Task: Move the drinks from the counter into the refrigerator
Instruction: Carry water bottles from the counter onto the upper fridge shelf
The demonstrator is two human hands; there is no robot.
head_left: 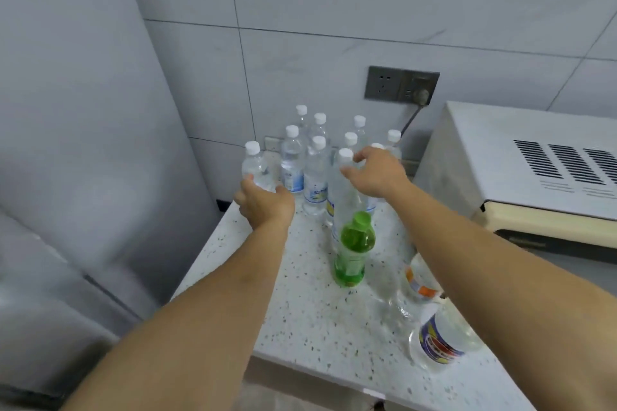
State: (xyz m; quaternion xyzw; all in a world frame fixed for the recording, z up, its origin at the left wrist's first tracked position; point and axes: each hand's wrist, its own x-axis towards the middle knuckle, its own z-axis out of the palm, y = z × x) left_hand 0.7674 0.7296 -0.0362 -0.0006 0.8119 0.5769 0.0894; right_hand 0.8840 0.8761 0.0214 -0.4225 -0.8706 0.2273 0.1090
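Lying bottles (440,340) sat nearest; behind green bottle (354,248), my left hand (265,200) gripped leftmost water bottle (255,167), right hand (377,172) unclenched over crowded caps, risking topples.

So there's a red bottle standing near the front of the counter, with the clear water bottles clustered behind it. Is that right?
Not quite. In the head view the bottle standing near the front of the counter is a green bottle, not red. The rest holds: the clear water bottles are clustered behind it, toward the wall.

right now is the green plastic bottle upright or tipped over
Upright: the green plastic bottle stands on its base on the speckled counter, green cap on top, untouched.
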